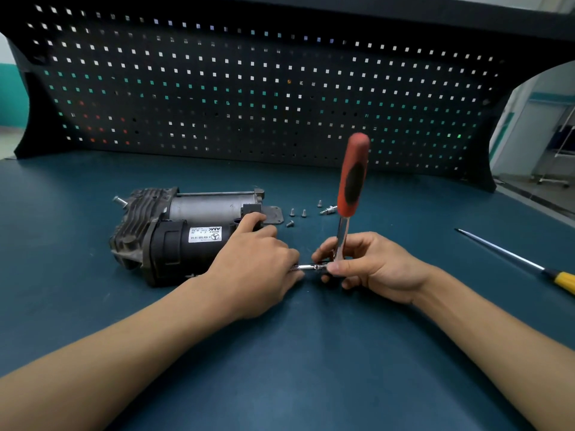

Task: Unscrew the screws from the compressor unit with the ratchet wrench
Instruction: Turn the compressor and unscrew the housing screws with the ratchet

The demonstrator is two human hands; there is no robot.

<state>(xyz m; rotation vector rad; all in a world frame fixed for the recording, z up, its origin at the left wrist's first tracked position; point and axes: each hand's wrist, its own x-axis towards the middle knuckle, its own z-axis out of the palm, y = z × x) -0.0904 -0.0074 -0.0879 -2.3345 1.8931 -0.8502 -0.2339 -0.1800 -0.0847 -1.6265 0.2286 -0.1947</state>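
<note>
Red-orange handle inset with a black oval, chrome shank gleaming: the ratchet wrench [353,181] against a dark teal tabletop [280,353]. At nine o'clock, the compressor unit [174,244] shows a black motor casing, a dull grey ribbed head and a white label [205,234] printed in black. Silver screws [297,213] sit beside it. At three o'clock, a screwdriver [560,278] with a yellow handle and black collar. At twelve, a black pegboard [249,88] gridded with white, teal and red squares.

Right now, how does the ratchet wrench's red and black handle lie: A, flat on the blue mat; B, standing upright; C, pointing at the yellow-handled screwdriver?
B: the red and black handle stands upright above the right hand, which grips the wrench's chrome shank near its head.
</note>
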